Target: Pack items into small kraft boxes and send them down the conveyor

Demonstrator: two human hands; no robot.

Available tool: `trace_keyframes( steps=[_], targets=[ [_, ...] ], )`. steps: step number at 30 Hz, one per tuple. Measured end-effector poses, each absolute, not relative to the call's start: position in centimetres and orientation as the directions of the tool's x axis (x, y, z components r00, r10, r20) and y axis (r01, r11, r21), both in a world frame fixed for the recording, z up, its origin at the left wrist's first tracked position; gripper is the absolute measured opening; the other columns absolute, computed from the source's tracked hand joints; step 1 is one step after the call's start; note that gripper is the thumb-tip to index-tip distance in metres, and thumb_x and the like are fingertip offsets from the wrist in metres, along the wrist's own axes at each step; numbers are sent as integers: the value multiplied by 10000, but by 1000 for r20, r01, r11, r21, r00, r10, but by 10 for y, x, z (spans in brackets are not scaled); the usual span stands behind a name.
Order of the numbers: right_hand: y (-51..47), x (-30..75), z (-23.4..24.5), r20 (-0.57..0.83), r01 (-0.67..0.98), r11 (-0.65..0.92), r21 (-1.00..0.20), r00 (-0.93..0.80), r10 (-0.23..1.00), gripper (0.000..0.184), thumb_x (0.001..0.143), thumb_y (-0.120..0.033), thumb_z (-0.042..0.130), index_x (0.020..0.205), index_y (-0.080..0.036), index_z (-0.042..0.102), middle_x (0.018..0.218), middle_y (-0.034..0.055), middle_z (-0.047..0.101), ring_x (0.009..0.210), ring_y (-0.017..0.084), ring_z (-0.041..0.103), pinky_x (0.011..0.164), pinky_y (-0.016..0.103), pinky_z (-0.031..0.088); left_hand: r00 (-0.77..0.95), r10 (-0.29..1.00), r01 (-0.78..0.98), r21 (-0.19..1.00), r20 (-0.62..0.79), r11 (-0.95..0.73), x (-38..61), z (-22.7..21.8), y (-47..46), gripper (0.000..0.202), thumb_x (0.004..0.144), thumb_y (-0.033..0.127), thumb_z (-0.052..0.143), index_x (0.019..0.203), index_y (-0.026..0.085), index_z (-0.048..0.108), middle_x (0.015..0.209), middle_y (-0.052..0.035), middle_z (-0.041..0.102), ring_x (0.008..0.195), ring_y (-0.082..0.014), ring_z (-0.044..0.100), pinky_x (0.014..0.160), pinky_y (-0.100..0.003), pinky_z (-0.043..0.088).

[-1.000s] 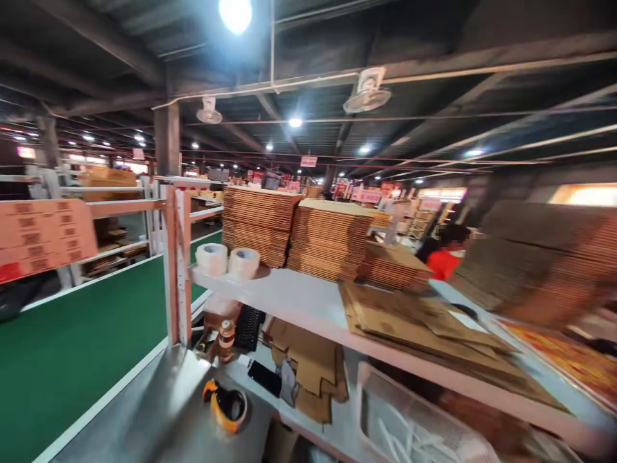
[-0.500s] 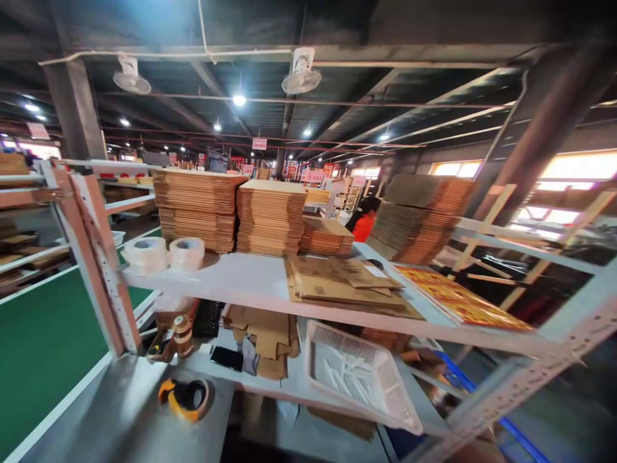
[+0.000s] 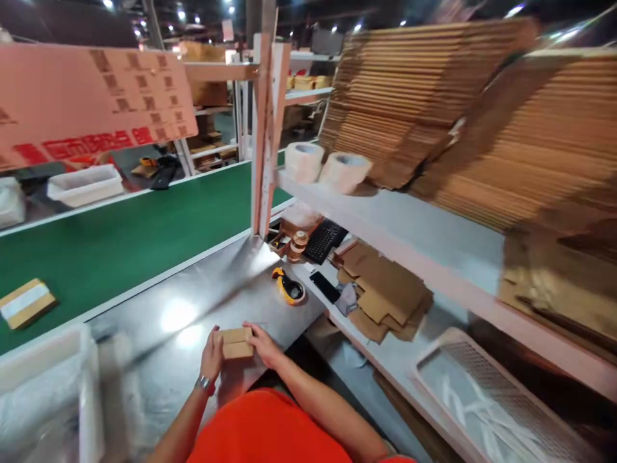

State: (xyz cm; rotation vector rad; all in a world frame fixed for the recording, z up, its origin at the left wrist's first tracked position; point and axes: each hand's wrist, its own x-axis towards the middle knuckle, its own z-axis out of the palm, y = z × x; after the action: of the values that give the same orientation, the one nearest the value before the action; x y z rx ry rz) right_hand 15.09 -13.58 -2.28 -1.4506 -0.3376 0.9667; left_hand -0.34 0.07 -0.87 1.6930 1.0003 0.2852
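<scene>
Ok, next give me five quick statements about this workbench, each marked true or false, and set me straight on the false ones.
1. The left hand and the right hand are both on a small cardboard box. True.
2. The tape dispenser is in the right hand. False: the tape dispenser lies on the metal table.
3. Two tape rolls sit on the upper shelf. True.
4. The phone lies on the upper shelf. False: the phone lies on the lower shelf.
5. A brown package with a white strip lies on the green surface. True.
</scene>
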Motion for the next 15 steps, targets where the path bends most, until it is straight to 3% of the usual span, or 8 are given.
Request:
trace_keyframes(
  steps=[5,9,13,15],
  targets=[
    [-152,166,-23,-330,-196,-267,-944,629,703,578,819,-520,709,1310,-217,752,1310,125,779,1248,328,702,1111,474,530,600,766,464,880,-231,-98,2,-9,1,847,1010,791,316,1440,111,582,1390,-217,700,1278,-342,696,1143,-483,559],
    [-174,221,-16,-210,20,-402,-915,829,518,539,953,-443,602,1386,-126,658,1498,255,643,1447,372,571,1214,520,434,612,759,455,883,-219,-112,-2,-9,0,798,1023,766,334,1425,123,580,1278,-193,727,1143,-321,721,1030,-463,596],
    [-187,282,-17,-47,205,-524,-827,903,427,640,943,-354,628,1508,-75,516,1665,332,443,1605,375,368,1305,524,310,625,744,460,882,-239,-104,-2,-10,3,780,1006,760,365,1422,130,565,1181,-167,733,1045,-310,720,985,-481,593],
    [-187,300,-22,-21,273,-557,-784,886,463,711,886,-319,693,1520,-51,514,1614,345,510,1567,396,423,1339,549,240,642,727,449,888,-244,-99,-2,-11,6,758,1001,747,395,1419,139,565,1178,-163,734,1056,-313,716,997,-489,585]
  ],
)
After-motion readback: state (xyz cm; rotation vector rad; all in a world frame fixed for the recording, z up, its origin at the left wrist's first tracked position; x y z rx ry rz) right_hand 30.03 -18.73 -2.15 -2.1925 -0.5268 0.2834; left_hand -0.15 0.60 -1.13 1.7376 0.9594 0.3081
